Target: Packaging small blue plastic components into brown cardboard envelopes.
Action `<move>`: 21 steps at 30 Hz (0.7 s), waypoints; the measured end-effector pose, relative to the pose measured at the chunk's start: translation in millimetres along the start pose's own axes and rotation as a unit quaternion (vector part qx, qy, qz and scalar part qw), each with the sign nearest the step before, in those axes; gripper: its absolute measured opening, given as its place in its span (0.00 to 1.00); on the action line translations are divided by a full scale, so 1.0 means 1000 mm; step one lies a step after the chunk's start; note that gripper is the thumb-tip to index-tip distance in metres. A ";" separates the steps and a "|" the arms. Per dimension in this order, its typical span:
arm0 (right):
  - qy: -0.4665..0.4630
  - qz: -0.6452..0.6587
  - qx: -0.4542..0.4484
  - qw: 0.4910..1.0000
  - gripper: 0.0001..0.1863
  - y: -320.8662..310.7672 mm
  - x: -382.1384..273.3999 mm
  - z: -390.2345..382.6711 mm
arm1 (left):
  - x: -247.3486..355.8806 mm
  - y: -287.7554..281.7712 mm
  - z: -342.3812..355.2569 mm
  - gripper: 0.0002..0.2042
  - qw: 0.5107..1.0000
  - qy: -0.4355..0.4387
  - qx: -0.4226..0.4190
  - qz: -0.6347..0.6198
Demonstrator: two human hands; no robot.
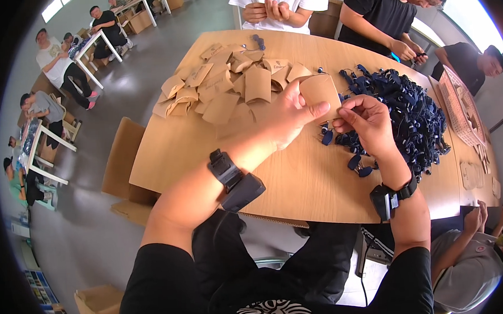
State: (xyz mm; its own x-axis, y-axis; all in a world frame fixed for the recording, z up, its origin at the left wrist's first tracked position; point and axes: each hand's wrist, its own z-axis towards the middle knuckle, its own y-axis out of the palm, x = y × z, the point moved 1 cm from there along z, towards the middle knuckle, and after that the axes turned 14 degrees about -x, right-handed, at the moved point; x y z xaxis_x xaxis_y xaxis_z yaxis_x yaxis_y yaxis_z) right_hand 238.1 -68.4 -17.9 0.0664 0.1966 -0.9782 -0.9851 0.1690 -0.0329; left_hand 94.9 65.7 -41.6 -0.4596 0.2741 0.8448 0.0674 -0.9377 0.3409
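My left hand (289, 121) is closed round a brown cardboard pillow box (320, 91), its thumb lying across the front. At the box's lower right edge, my right hand (371, 125) pinches with thumb and forefinger. The open end there is mostly hidden by my fingers. Just beyond the right hand spreads a big heap of small dark blue corded items (400, 112) with shiny bits; their exact kind is too small to tell. Left of the held box lies a pile of similar brown pillow boxes (257, 84), some puffed out and some flatter.
The wooden table (206, 153) carries both heaps. A pink plastic basket (459, 103) stands at its right side, near some flat brown pieces (472, 175). Across the table, people handle small things. Cardboard boxes (127, 158) stand on the floor to the left.
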 end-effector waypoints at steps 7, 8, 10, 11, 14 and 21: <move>0.044 0.028 0.001 0.999 0.01 0.010 0.008 -0.003 | 0.002 0.014 -0.009 0.16 0.998 -0.058 -0.033 -0.005; 0.057 -0.059 -0.006 0.997 0.04 0.006 0.008 -0.004 | 0.002 0.013 -0.009 0.16 0.998 -0.059 -0.033 -0.007; 0.072 -0.143 -0.015 0.987 0.07 0.002 0.006 -0.004 | 0.007 0.004 -0.008 0.12 0.957 0.004 -0.030 0.290; 0.031 -0.318 -0.046 0.946 0.11 0.002 0.000 -0.004 | 0.008 0.000 -0.008 0.12 0.957 0.003 -0.029 0.288; -0.050 -0.529 -0.077 0.843 0.19 0.006 -0.005 -0.005 | 0.014 -0.011 -0.006 0.05 0.944 -0.010 0.070 0.322; -0.018 -0.577 -0.156 0.802 0.13 0.012 0.003 -0.003 | 0.019 -0.016 -0.004 0.07 0.863 -0.037 0.073 0.498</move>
State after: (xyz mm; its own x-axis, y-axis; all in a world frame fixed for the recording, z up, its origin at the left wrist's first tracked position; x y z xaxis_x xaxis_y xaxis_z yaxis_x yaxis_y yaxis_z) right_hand 225.5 -69.1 -21.6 0.9609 0.1107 -0.2538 -0.2564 0.0098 -0.9665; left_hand 81.6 85.0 -33.1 -0.0509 -0.6346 0.7711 0.5097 -0.6805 -0.5264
